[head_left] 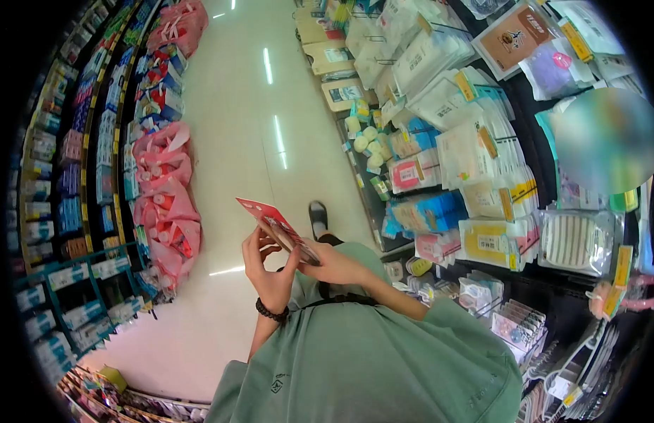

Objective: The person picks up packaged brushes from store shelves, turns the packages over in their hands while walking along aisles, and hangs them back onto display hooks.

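Observation:
A thin, flat package with a red card top [269, 217] is held up at a tilt in front of my body, seen nearly edge-on. Its lower part looks brownish, and what it contains cannot be made out. My left hand [268, 266], with a dark beaded bracelet at the wrist, is closed on the package's left side, thumb against its face and fingers bent behind. From the right, my right hand [332, 262] grips the lower end; some of its fingers are hidden by the package.
Hanging packets [475, 155] crowd the rack on my right, with hangers [581, 366] lower down. Pink bags [165, 204] line the left shelf's edge, beside boxed goods [70, 211]. Between them runs a pale, shiny floor [232, 127], where my shoe [318, 217] shows.

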Demonstrator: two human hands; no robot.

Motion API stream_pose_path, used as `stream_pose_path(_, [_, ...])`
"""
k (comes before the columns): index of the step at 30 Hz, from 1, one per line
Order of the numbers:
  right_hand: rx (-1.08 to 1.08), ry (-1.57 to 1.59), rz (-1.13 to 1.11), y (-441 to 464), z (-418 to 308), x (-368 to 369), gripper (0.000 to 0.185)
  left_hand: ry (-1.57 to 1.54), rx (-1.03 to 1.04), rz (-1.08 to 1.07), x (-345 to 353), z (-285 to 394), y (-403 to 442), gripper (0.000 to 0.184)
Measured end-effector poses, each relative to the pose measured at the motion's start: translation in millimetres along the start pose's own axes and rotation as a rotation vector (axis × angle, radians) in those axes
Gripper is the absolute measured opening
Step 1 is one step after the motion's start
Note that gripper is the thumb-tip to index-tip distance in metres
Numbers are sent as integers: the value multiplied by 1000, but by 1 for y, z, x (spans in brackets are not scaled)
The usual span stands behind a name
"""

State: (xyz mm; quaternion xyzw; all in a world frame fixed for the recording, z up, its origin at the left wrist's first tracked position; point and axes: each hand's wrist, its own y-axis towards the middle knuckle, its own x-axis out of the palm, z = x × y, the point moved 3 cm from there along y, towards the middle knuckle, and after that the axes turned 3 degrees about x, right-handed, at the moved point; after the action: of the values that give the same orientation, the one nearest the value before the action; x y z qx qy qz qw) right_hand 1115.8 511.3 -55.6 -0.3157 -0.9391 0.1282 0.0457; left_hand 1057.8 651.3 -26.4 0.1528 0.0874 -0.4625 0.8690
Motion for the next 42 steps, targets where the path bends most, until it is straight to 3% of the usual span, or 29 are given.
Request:
stream_pose_path(4, [3,-4,6,57,1,-47,53,-75,-77,-71,35,-21,69,67])
stream_pose_path(10, [-157,-90,190,145,-25,-138,52,-133,-67,-142,91,-27,191,68])
stream_pose_path(21, [-213,-195,77,302,-59,-254,53,-369,-243,-51,141,-49,363,68])
stream_pose_path(28, [-102,-275,-14,416,-71,-307,60,-478,-368,-77,165,-113,480,65])
stream_pose_path(30, [-229,-308,28,460,-86,-325,63,-513,-397,-85,168,-130,525,66])
stream_pose_path(38, [39,-367,-89,622,-179,-366,66,-572,-306,-15,151,-139,707,68])
stream_pose_path(42, [-96,-346,1,675,-200,-384,67,-535,-248,-53,153,-137,775,64])
